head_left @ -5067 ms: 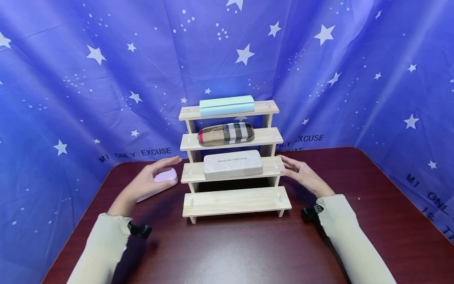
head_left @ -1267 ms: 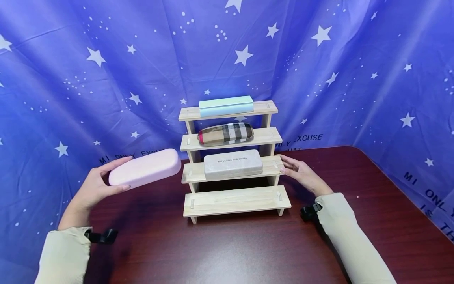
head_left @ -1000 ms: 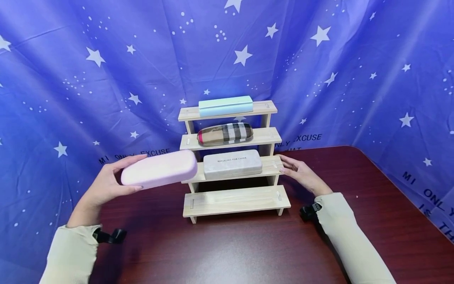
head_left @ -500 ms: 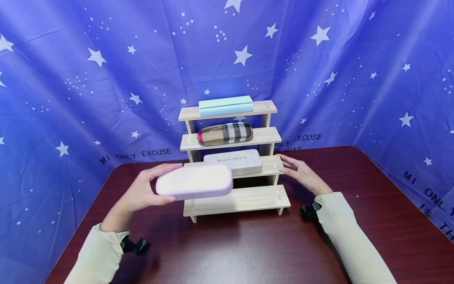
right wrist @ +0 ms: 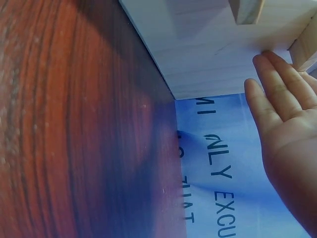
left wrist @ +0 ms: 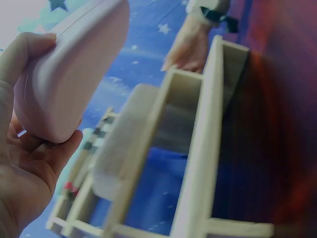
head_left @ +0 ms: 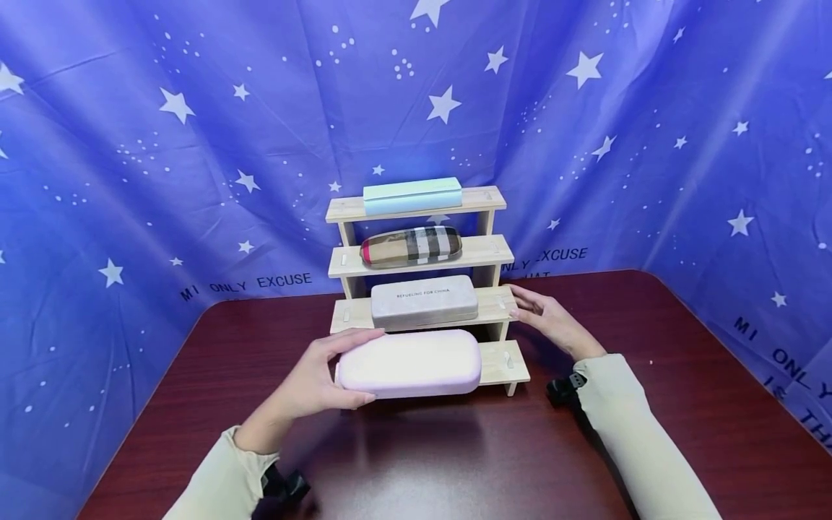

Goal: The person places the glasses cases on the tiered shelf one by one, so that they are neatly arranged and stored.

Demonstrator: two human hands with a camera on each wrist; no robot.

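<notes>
In the head view my left hand (head_left: 313, 381) grips one end of a pale pink glasses case (head_left: 409, 365) between thumb and fingers. The case is in front of the lowest shelf of a four-step wooden display rack (head_left: 505, 362) and covers most of that shelf. From the left wrist, the pink case (left wrist: 81, 74) appears raised above the shelf boards. At the rack's right side is my right hand (head_left: 554, 326), its fingertips by the third shelf's end. Up close, that right hand (right wrist: 290, 124) has its fingers extended against the wooden side panel (right wrist: 198, 54).
A grey case (head_left: 424, 302) with printed lettering lies on the second shelf from the bottom. Above it is a plaid case (head_left: 412, 246), and a light blue case (head_left: 412, 196) sits on top. The dark red table (head_left: 650, 347) meets a blue star curtain (head_left: 260, 108).
My left hand has picked up the pink case from the table left of the rack, then carried it right and down in front of the lowest shelf. The right hand has stayed at the rack.
</notes>
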